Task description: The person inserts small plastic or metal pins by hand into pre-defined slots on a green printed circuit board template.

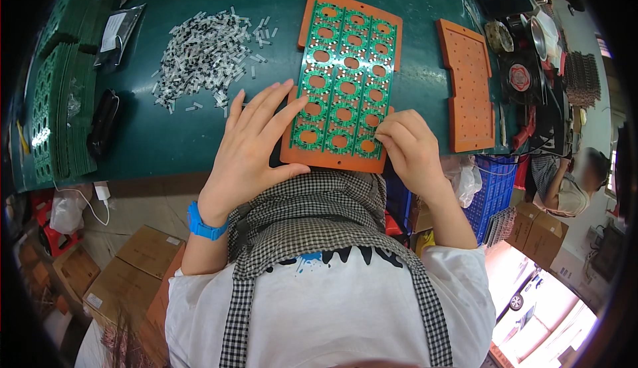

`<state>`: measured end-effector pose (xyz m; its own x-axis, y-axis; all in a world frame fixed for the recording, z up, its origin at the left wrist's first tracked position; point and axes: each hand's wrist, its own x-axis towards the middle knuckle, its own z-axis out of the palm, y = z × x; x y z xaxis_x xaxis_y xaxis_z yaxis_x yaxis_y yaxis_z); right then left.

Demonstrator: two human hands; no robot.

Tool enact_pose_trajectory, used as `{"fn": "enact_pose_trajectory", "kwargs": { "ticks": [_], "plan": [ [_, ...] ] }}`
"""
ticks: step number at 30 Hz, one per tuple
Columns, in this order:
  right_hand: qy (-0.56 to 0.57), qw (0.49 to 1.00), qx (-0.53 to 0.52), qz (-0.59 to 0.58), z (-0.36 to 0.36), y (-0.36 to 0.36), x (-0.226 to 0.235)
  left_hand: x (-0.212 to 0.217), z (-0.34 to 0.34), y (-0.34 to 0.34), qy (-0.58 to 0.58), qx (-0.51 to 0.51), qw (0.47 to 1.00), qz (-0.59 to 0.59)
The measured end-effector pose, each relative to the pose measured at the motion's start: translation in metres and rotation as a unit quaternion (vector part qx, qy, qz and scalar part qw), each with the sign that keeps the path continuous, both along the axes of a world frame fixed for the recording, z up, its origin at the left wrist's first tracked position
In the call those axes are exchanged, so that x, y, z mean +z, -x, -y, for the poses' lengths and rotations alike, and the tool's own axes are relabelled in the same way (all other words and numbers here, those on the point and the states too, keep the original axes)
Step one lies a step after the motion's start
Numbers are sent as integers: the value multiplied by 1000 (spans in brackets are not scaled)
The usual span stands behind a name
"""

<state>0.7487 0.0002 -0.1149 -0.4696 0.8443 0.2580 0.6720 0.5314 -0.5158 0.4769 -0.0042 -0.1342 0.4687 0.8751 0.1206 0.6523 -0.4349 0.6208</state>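
Observation:
A green circuit board panel (334, 95), with rows of ring-shaped boards, lies on an orange fixture plate (335, 161) at the table's front edge. My left hand (251, 143) is open, its fingers spread toward the panel's left edge and the index fingertip touching the board. At the lower right of the panel, my right hand (412, 152) is closed in a pinch over a ring. Whatever sits between those fingertips is too small to make out. Left of the panel, a loose pile of small clear and grey tube-like parts (203, 62) is heaped on the table.
A second orange plate (472, 89) lies to the right. Green panels (50, 122) are stacked at the far left, beside a black case (104, 122) and a silver bag (119, 35). Pans and tools crowd the right end, above a blue crate (490, 192). Another person (565, 185) sits beyond.

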Motion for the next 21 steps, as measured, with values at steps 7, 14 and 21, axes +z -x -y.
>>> {"fn": "enact_pose_trajectory", "kwargs": {
  "ticks": [7,14,21],
  "plan": [
    [-42,997,24,63,0,0,3,3,-6,2,-5,0,1000,-1],
    [13,997,-1,76,6,7,14,6,-7,6,-13,-40,999,12],
    [-1,996,-14,83,16,-4,5,-5,-5,-5,-44,-52,993,96]
  ]
}}
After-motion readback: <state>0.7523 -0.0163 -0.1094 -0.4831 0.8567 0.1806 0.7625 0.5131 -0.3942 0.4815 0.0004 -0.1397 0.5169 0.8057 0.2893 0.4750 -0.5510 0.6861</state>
